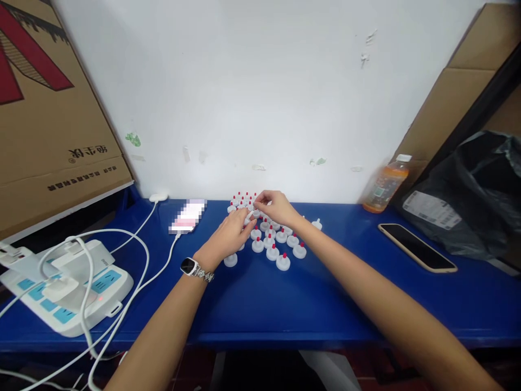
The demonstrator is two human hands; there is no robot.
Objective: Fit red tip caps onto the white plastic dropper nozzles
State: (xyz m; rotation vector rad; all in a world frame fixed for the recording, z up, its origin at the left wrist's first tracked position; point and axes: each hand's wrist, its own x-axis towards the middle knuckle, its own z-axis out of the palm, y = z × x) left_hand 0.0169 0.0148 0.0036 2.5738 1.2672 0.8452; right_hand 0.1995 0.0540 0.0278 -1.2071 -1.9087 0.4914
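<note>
Several small white round caps with red tips stand in a cluster on the blue table, near the white wall. My left hand, with a watch on the wrist, rests over the left side of the cluster, its fingertips touching caps there. My right hand reaches over the back of the cluster, thumb and fingers pinched together at a cap. One white cap stands apart to the right.
A white power strip with plugs and white cables lies at the left. A phone on charge lies left of the caps, another phone to the right. An orange drink bottle, cardboard boxes and a black bag stand at the sides.
</note>
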